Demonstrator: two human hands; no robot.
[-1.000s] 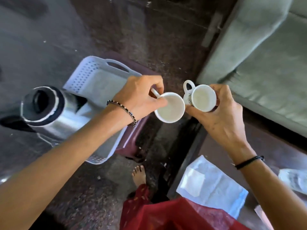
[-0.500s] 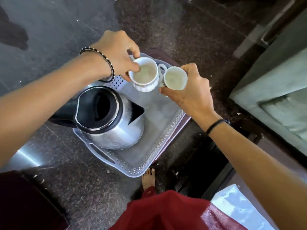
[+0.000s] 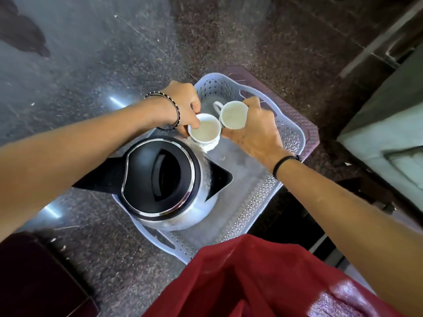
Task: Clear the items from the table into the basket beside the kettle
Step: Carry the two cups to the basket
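A pale perforated plastic basket (image 3: 288, 143) sits on the dark stone floor. Inside it, at the near left, stands a steel kettle (image 3: 160, 179) with a black lid. My left hand (image 3: 183, 106) pinches a white cup (image 3: 204, 131) by its rim and handle, low over the basket just beyond the kettle. My right hand (image 3: 254, 131) grips a second white cup (image 3: 233, 114) around its side; its handle points left. Both cups are upright, side by side and touching. Whether they rest on the basket floor is unclear.
A maroon tray or stool (image 3: 312, 133) shows under the basket's far right edge. A grey-green sofa (image 3: 389, 124) stands at the right. Red clothing (image 3: 263, 280) fills the lower middle. A dark object (image 3: 34, 277) sits at lower left.
Both hands carried the cups from beside the table over to the basket and lowered them beyond the kettle. The view swung left and down, so the table's papers left the frame.
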